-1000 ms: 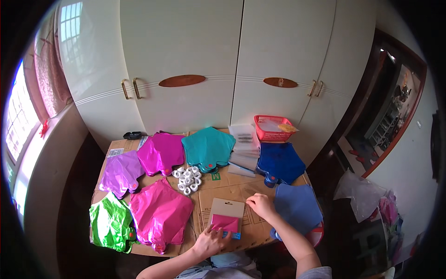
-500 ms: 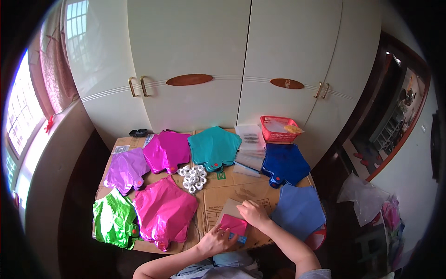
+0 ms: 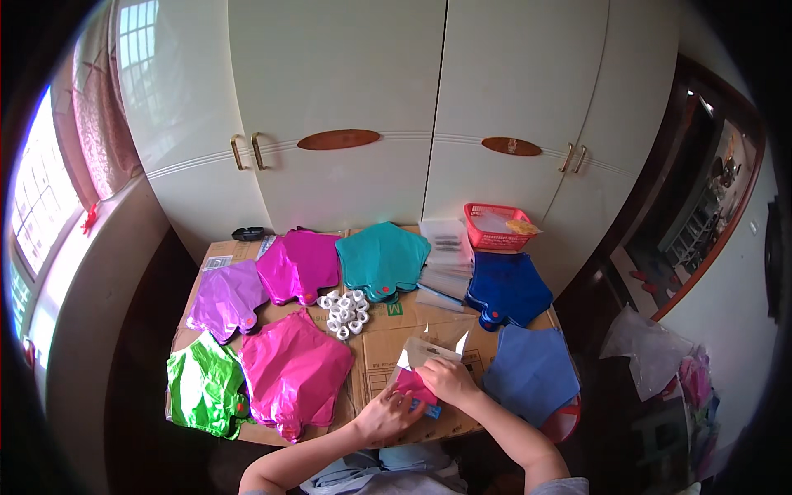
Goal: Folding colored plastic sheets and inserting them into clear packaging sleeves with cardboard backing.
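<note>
On the cardboard-covered table (image 3: 388, 355), near edge: both hands worked on one small packet.

Packet: a clear plastic sleeve (image 3: 429, 353) with a folded pink foil piece (image 3: 410, 384) at its lower part; it lay on the cardboard just in front of the person, between the pink star balloon and the flat blue stack.

Right hand (image 3: 448, 381): fingers were curled closed over the sleeve's lower right side, gripping it; knuckles faced the camera.

Left hand (image 3: 386, 415): it lay at the near left corner of the packet, fingertips touching the pink foil; whether they pinched it or only pressed on it could not be told.

Left of the packet: a large hot-pink star-shaped foil balloon (image 3: 294, 371), flat, with a green one (image 3: 202, 384) beside it at the table's left corner.

Back row: a lilac balloon (image 3: 225, 299), a magenta balloon (image 3: 299, 264) and a teal balloon (image 3: 381, 257), all flat and partly overlapping.

Centre: a cluster of small white ribbon rolls (image 3: 345, 312), well apart from the hands.

Right side: a dark blue balloon (image 3: 507, 289) lay behind a flat matte blue star-shaped stack (image 3: 532, 371); the stack lay just beside the right forearm.

Far edge: a pile of clear sleeves (image 3: 445, 256) and a red plastic basket (image 3: 495, 227) stood near the white cupboard doors (image 3: 346, 107).
</note>
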`<state>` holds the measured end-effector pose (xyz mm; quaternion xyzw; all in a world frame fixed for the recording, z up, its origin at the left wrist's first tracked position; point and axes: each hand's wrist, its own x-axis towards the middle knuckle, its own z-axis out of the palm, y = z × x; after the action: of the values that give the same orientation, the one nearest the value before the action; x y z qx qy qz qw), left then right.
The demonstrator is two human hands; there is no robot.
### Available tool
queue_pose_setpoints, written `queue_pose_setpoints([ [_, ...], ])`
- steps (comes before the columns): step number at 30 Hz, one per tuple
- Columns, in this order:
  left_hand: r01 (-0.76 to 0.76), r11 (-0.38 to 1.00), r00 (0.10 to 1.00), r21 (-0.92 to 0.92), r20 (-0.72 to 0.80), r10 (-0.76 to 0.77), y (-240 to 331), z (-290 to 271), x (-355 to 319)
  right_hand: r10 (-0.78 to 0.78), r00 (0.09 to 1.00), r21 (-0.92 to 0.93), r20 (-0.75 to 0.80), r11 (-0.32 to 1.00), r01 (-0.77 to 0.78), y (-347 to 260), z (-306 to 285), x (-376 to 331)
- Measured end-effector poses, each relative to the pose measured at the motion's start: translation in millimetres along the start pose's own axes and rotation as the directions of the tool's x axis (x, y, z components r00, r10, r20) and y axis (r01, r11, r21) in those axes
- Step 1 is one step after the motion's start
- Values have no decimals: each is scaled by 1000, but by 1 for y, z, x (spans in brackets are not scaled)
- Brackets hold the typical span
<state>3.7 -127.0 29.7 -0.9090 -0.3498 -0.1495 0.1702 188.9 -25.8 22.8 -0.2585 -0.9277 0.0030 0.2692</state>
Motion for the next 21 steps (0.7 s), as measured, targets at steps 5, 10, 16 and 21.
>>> queue_pose_setpoints([
  [5,27,1000,1000,-3,-12,-27,1,0,4,34,999,-33,39,999,-33,2,-2,-1],
  [10,36,999,999,40,-23,-35,-4,10,15,-11,1000,-49,26,999,12,-1,-2,2],
  [16,67,998,996,13,-58,-66,-9,18,22,56,998,112,-30,992,-52,12,0,-2],
  [21,199,978,972,-65,-117,-205,-12,4,21,718,628,695,-301,616,-371,4,3,-21],
])
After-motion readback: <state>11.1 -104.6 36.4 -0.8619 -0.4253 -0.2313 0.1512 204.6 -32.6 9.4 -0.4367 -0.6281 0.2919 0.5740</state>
